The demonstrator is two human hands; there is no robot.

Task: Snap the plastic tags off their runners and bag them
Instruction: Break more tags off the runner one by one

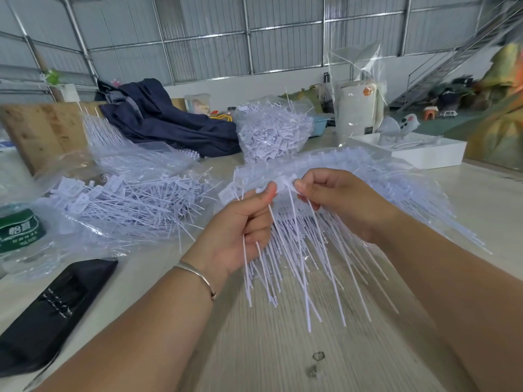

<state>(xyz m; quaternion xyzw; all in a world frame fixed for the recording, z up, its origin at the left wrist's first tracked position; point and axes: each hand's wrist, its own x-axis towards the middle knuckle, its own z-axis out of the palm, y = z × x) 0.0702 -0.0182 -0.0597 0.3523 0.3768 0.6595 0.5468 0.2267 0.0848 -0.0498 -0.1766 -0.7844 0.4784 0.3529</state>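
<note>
Left hand curled round a few loose white tags, thumb pressed to the tag runner above. Right hand pinched on the same runner just beside, fingers bent, stems hanging below both grips. Clear bag of snapped tags well apart on the table, left, near a water bottle.

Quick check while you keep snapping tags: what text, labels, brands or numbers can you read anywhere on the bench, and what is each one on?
Water bottle, green label: two large white Chinese characters, blurred, perhaps "怡寶"; the smaller lines under them are too small to read.
Black pouch: rows of small white print, too blurred to read.
White cylinder inside the clear bag: an orange mark, not readable.
Plastic tags in the hands: no print visible.
</note>
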